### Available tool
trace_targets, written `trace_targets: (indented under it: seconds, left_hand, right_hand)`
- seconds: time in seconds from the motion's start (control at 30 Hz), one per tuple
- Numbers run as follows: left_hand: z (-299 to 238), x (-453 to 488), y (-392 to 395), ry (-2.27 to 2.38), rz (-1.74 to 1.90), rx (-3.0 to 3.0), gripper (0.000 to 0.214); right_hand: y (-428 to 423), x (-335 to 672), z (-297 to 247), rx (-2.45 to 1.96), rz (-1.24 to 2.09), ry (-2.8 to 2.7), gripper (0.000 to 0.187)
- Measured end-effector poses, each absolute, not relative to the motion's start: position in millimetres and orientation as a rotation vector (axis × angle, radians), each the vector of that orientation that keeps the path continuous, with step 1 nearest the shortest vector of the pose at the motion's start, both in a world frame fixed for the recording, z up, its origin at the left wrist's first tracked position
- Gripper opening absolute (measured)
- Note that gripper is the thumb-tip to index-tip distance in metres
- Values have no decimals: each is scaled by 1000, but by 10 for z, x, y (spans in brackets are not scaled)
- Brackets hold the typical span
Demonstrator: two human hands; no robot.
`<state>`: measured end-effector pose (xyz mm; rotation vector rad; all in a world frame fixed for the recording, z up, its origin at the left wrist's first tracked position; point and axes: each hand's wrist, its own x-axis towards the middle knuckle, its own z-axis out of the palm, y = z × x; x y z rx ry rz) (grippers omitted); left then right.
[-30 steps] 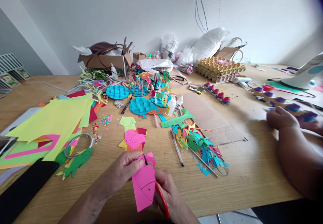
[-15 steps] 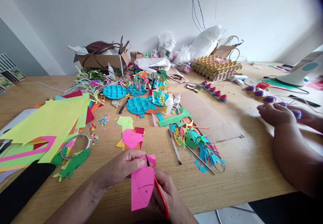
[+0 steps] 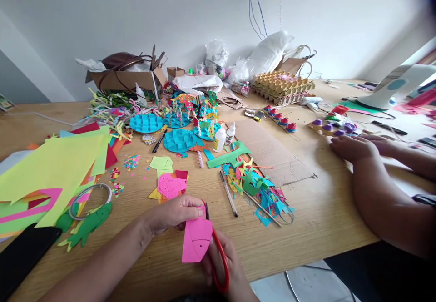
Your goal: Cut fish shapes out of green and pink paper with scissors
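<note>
My left hand (image 3: pixel 175 213) pinches the top of a pink paper piece (image 3: pixel 195 243) with a fish outline drawn on it, held just above the wooden table (image 3: pixel 327 220) near its front edge. My right hand (image 3: pixel 225 265) grips red-handled scissors (image 3: pixel 218 254), whose dark blades point up along the paper's right edge. Just beyond lies a small stack of cut paper fish, pink on top (image 3: pixel 169 186).
Yellow and green paper sheets (image 3: pixel 57 165) lie at left, with a green paper cutout (image 3: pixel 86 225) and a wire ring (image 3: pixel 89 194). Scraps (image 3: pixel 259 188), pens, glue bottles (image 3: pixel 220 138) and blue discs (image 3: pixel 179 141) fill the middle. Another person's hands (image 3: pixel 356 147) work at right beside egg trays (image 3: pixel 282 86).
The pink paper has been turned and drawn in closer; a smaller part shows now. The other person's hands moved left along the table. The view swung slightly right.
</note>
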<state>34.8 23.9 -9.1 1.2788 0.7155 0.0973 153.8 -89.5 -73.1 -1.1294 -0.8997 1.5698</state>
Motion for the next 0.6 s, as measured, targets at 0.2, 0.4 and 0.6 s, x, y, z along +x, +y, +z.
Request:
trace_targets:
  seconds: [0.2, 0.4, 0.6]
  left_hand:
    - [-63, 184, 261, 789, 176, 1412, 33]
    - [65, -130, 192, 938, 159, 1609, 26]
    - [0, -144, 127, 985, 179, 1718, 15]
  right_hand:
    - [-879, 1705, -647, -1199, 1536, -847, 47]
    - [-788, 1981, -554, -1304, 1401, -1031, 40]
    - [-542, 1924, -333, -1344, 1308, -1205, 21]
